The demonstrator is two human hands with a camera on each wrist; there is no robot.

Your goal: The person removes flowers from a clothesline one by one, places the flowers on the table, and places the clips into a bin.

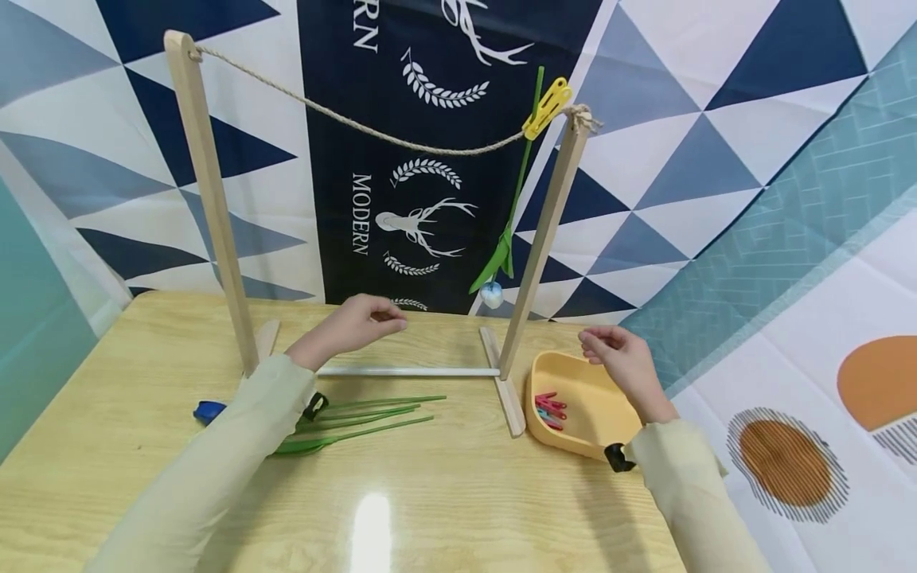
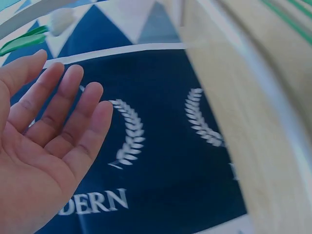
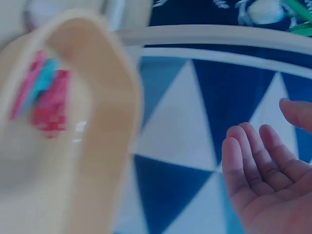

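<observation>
A tulip with a pale blue head (image 1: pixel 491 294) hangs upside down from the rope (image 1: pixel 401 143), its stem pinched by a yellow clothespin (image 1: pixel 548 109) near the right post. My left hand (image 1: pixel 361 322) hovers over the crossbar with relaxed fingers and holds nothing; the left wrist view shows its bare palm (image 2: pixel 46 146). Above the rim of the yellow basket (image 1: pixel 587 446), my right hand (image 1: pixel 618 358) is also bare, its fingers loosely bent. Several pink and blue clothespins (image 1: pixel 550 410) lie in the basket. Beneath my left forearm lie several green stems (image 1: pixel 380 414), partly hidden by the sleeve.
The wooden frame's left post (image 1: pixel 215 207) and right post (image 1: pixel 544 247) rise from feet on the table (image 1: pixel 444 509), joined by a white crossbar (image 1: pixel 408 372). A blue flower head (image 1: pixel 209 411) shows left of my left sleeve. Patterned cloth (image 1: pixel 430 239) hangs close behind.
</observation>
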